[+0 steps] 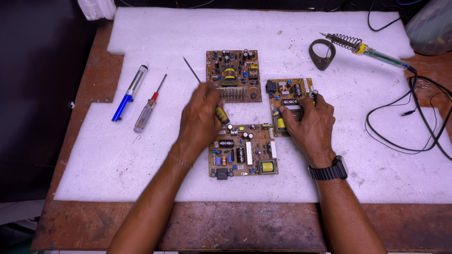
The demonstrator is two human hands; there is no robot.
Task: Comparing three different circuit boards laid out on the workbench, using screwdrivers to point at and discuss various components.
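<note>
- On the white foam pad, my left hand closes around a yellow-and-black-handled screwdriver, thin shaft angled up-left.
- My right hand presses fingertips down on the brown right-hand circuit board, probably steadying it.
- Two more brown boards lie just beside.

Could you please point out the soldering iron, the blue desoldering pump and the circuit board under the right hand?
soldering iron [376,54]: head view, on its handle.
blue desoldering pump [129,93]: head view, mid-barrel.
circuit board [285,90]: head view, upper uncovered part.
</note>
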